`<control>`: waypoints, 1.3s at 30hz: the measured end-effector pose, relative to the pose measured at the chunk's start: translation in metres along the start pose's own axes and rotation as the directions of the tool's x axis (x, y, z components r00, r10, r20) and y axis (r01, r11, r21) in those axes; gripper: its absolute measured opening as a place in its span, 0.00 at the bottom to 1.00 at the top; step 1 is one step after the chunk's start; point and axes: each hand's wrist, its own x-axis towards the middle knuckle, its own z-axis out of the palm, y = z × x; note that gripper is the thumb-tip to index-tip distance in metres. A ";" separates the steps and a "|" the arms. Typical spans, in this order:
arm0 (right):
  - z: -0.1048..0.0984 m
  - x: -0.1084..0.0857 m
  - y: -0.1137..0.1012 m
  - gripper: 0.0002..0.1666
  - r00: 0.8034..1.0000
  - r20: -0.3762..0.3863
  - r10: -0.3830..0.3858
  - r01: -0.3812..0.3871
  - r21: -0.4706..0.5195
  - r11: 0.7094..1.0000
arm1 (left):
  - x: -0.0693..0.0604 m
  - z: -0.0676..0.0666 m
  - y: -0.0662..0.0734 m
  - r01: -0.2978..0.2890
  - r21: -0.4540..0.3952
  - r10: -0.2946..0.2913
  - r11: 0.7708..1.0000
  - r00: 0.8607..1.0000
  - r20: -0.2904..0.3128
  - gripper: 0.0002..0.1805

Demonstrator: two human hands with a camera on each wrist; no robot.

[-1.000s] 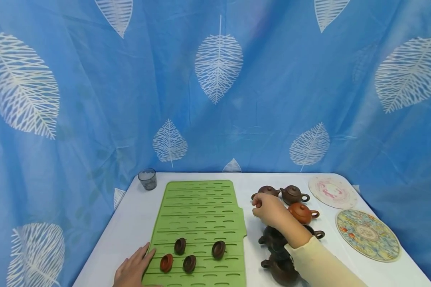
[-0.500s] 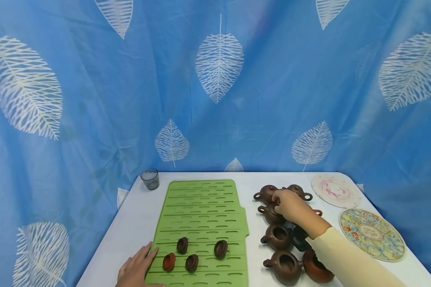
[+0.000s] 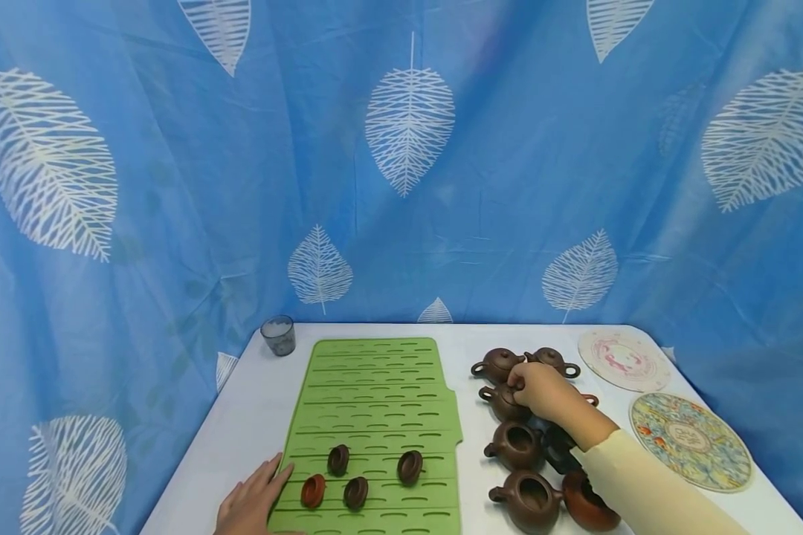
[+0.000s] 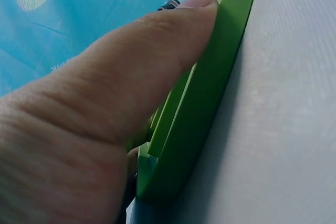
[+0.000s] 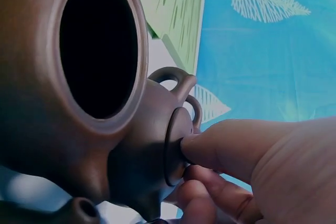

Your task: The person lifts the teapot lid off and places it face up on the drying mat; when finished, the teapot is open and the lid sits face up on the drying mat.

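My right hand (image 3: 545, 390) pinches the knob of a dark brown teapot's lid (image 5: 176, 145), thumb on one side and fingers on the other. The lid sits on that teapot (image 3: 505, 405), whose handle points left in the head view. Closer to the right wrist camera stands a lidless teapot (image 5: 31, 77) with a dark round mouth. My left hand (image 3: 250, 498) lies on the left edge of a green mat (image 3: 375, 409), its thumb (image 4: 157, 40) along the rim. Several upturned lids lie on this mat, among them a red-brown lid (image 3: 313, 491) and a dark lid (image 3: 410, 467).
Near my right forearm stand a lidless teapot (image 3: 531, 501) and a red-brown teapot (image 3: 585, 505). Behind my hand are two lidded teapots, one at the left (image 3: 497, 365). Two round mats, pale (image 3: 622, 360) and patterned (image 3: 691, 442), lie at right. A glass (image 3: 278, 336) stands back left.
My right hand has come down and slightly right onto the teapot's lid, and in the last half second it has hardly moved. The left hand stays on the mat's edge.
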 end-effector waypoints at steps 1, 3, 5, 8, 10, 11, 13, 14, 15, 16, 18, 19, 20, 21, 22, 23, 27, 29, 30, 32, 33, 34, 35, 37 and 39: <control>0.001 0.000 0.002 0.06 1.000 -0.004 0.000 0.000 0.015 1.000 | 0.000 0.000 0.000 0.005 0.002 -0.005 1.000 1.000 -0.001 0.59; 0.002 0.000 0.005 0.05 1.000 -0.009 0.000 0.000 0.052 0.999 | 0.000 0.001 0.000 0.008 0.003 -0.008 1.000 1.000 -0.001 0.59; 0.004 -0.001 0.008 0.05 1.000 -0.016 -0.003 0.004 0.092 0.996 | 0.000 0.000 -0.001 -0.002 -0.002 0.002 1.000 1.000 -0.003 0.58; 0.006 -0.003 0.012 0.05 1.000 -0.020 0.006 -0.003 0.150 0.989 | 0.000 0.001 0.000 -0.022 -0.004 0.022 1.000 1.000 -0.009 0.58; 0.007 -0.002 0.014 0.05 1.000 -0.020 0.015 -0.011 0.179 0.984 | 0.000 0.001 0.000 -0.026 -0.002 0.025 1.000 1.000 -0.012 0.58; 0.007 -0.002 0.015 0.05 1.000 -0.021 0.021 -0.017 0.189 0.982 | 0.000 0.002 -0.001 -0.022 0.004 0.022 1.000 1.000 -0.013 0.58; 0.008 -0.002 0.017 0.05 0.999 -0.021 0.032 -0.027 0.207 0.978 | 0.000 0.002 -0.001 -0.008 0.011 0.008 1.000 1.000 -0.013 0.58; 0.009 -0.002 0.017 0.04 0.999 -0.021 0.035 -0.030 0.214 0.976 | 0.000 0.003 -0.001 -0.003 0.014 0.003 1.000 1.000 -0.013 0.58; 0.009 -0.002 0.018 0.04 0.999 -0.022 0.036 -0.030 0.220 0.975 | 0.001 0.003 -0.002 0.001 0.015 -0.001 1.000 1.000 -0.011 0.58; 0.009 -0.003 0.018 0.04 0.999 -0.024 0.036 -0.029 0.225 0.974 | 0.001 0.003 -0.002 0.005 0.015 -0.005 1.000 1.000 -0.011 0.58; 0.009 -0.004 0.019 0.04 0.999 -0.031 0.040 -0.032 0.244 0.969 | 0.000 0.003 -0.003 0.003 0.012 -0.003 1.000 1.000 -0.015 0.58; 0.009 -0.005 0.020 0.04 0.998 -0.032 0.045 -0.035 0.262 0.964 | 0.000 0.003 -0.003 0.002 0.012 -0.002 1.000 1.000 -0.018 0.58; 0.009 -0.006 0.020 0.04 0.998 -0.034 0.050 -0.038 0.291 0.956 | 0.000 0.004 -0.003 -0.001 0.013 0.002 1.000 1.000 -0.020 0.58; 0.009 -0.007 0.021 0.05 0.998 -0.037 0.060 -0.045 0.317 0.947 | 0.000 0.003 -0.003 0.000 0.009 0.000 1.000 1.000 -0.020 0.58; 0.008 -0.008 0.021 0.05 0.997 -0.040 0.069 -0.052 0.346 0.937 | 0.000 0.003 -0.003 0.001 0.009 0.000 1.000 1.000 -0.020 0.58; 0.008 -0.008 0.022 0.06 0.996 -0.041 0.078 -0.057 0.383 0.922 | -0.001 0.003 -0.003 0.000 0.011 0.000 1.000 1.000 -0.019 0.58; 0.009 -0.009 0.022 0.09 0.996 -0.033 0.079 -0.052 0.507 0.860 | -0.002 0.003 -0.002 0.014 0.011 -0.014 1.000 1.000 -0.008 0.57; 0.009 -0.009 0.019 0.11 0.997 -0.026 0.067 -0.040 0.563 0.825 | -0.002 0.002 -0.001 0.019 0.011 -0.019 1.000 1.000 -0.005 0.57; 0.009 -0.009 0.017 0.11 0.998 -0.023 0.060 -0.035 0.584 0.811 | -0.002 0.002 -0.001 0.022 0.009 -0.022 1.000 1.000 -0.004 0.57; 0.010 -0.010 0.012 0.12 0.998 -0.019 0.056 -0.032 0.622 0.782 | -0.003 0.002 0.000 0.022 0.004 -0.022 1.000 1.000 -0.002 0.57; 0.011 -0.010 0.009 0.12 0.998 -0.018 0.058 -0.033 0.643 0.765 | -0.003 0.002 0.001 0.022 -0.004 -0.022 1.000 1.000 0.000 0.58; 0.011 -0.009 0.007 0.12 0.998 -0.019 0.060 -0.033 0.658 0.752 | -0.003 0.002 0.001 0.018 -0.009 -0.018 1.000 1.000 0.001 0.58; 0.012 -0.009 0.004 0.12 0.998 -0.025 0.059 -0.027 0.673 0.739 | -0.003 0.001 0.001 0.012 -0.010 -0.012 1.000 1.000 -0.001 0.58; 0.014 -0.008 -0.002 0.12 0.997 -0.037 0.065 -0.021 0.696 0.717 | -0.003 0.001 0.001 0.001 -0.013 -0.001 1.000 1.000 -0.004 0.59; 0.016 -0.007 -0.007 0.11 0.996 -0.052 0.068 -0.011 0.713 0.701 | -0.003 0.001 0.002 -0.010 -0.012 0.010 1.000 1.000 -0.008 0.59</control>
